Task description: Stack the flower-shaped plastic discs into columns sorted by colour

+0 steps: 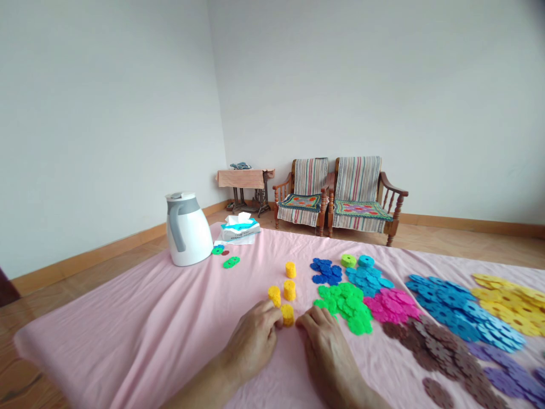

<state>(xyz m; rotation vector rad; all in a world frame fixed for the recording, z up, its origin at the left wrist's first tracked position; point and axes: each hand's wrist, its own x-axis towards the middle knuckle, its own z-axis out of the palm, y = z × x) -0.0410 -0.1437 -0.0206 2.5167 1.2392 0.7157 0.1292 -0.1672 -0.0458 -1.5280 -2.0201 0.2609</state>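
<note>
Item 1. Near yellow stack (287, 314): a short column of toothed plastic discs, upright on the pink cloth (149, 318), directly between the two hands' fingertips.

Item 2. Left hand (253, 341): knuckles up, fingers curled in, tips closed against the left side of the near yellow stack.

Item 3. Right hand (323, 346): palm down, fingers bent, tips at the stack's right side. Whether they grip it or only touch it cannot be told.

Item 4. Three more yellow stacks, upright, just beyond the hands: one (275, 295) beside the left fingertips, one (290, 289) next to it, one (290, 269) farther back and apart.

Item 5. Loose disc heaps to the right of the right hand: green heap (347, 301) nearest, then pink heap (392, 305) and brown heap (438, 352).

Item 6. White kettle (186, 230) and tissue pack (240, 227): far left of the cloth, well apart from both hands.
</note>
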